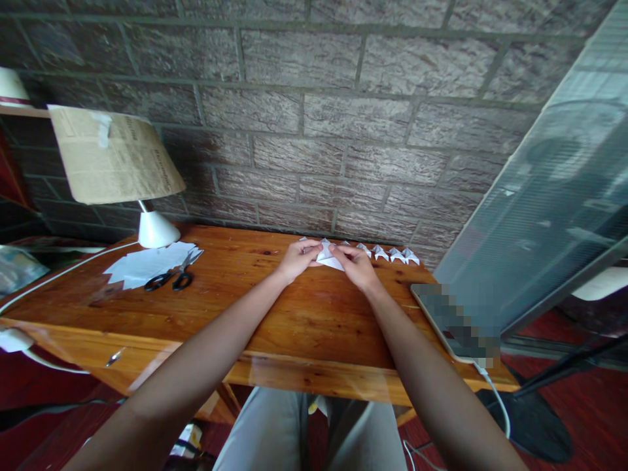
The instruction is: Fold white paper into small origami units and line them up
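Note:
Both my hands meet at the far side of a wooden table (304, 327), near the brick wall. My left hand (297, 258) and my right hand (356, 264) pinch a small piece of folded white paper (328, 258) between their fingertips, pressing it down on the tabletop. Each hand has its fingers curled onto the paper's edges. A row of several small folded white paper shapes (390, 253) lies just to the right of my right hand, along the table's back edge.
A stack of white paper sheets (147, 261) with black-handled scissors (171, 279) on it lies at the left, by a white lamp (152, 227) with a paper shade. A tablet (451, 320) with a white cable rests on the right edge. A glass panel rises at right.

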Available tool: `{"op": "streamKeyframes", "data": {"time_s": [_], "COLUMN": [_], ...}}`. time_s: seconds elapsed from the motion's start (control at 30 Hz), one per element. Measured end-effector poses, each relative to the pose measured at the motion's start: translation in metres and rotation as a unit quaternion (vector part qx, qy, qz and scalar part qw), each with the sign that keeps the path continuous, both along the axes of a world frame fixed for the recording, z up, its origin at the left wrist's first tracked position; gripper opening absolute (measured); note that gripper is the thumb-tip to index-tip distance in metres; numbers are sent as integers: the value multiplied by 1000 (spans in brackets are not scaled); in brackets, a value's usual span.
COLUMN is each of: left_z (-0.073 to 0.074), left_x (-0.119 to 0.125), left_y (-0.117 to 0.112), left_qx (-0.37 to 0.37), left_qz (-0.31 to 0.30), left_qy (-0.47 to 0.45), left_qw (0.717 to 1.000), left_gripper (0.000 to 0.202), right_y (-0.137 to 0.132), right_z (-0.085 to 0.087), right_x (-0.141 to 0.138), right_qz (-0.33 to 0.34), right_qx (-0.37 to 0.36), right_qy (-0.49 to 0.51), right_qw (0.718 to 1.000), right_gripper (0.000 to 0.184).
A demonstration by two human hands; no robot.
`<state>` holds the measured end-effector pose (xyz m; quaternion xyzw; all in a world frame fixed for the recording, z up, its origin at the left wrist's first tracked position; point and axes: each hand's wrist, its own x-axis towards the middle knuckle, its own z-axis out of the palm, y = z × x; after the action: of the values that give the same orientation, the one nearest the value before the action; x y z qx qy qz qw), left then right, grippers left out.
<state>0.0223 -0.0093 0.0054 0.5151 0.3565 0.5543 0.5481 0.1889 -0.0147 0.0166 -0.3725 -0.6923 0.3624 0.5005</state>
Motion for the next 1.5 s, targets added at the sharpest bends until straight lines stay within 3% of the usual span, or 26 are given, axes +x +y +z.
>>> {"op": "streamKeyframes", "data": {"time_s": [0.4, 0.7, 0.97, 1.13, 1.5], "left_z": [-1, 3, 1, 1, 2], "left_x": [0, -1, -2, -2, -1], "left_y": [2, -3, 0, 0, -2], "left_qx": [-35, -34, -36, -39, -1], "left_qz": [-21, -39, -39, -43, -13], "left_qy": [-49, -43, -46, -51, -2], "left_qw": [998, 998, 998, 997, 1000], "left_gripper": [44, 42, 43, 42, 43], "right_y": [1, 0, 0, -1, 7], "right_z": [-1, -1, 0, 2, -7], "right_x": [-2, -2, -1, -2, 0], "right_qz": [-14, -18, -73, -45, -38], "right_qx": [86, 109, 56, 16, 15], "right_qy": [-13, -24, 0, 66, 54], "right_qw": [996, 994, 996, 997, 998], "right_gripper": [24, 25, 35, 37, 32]}}
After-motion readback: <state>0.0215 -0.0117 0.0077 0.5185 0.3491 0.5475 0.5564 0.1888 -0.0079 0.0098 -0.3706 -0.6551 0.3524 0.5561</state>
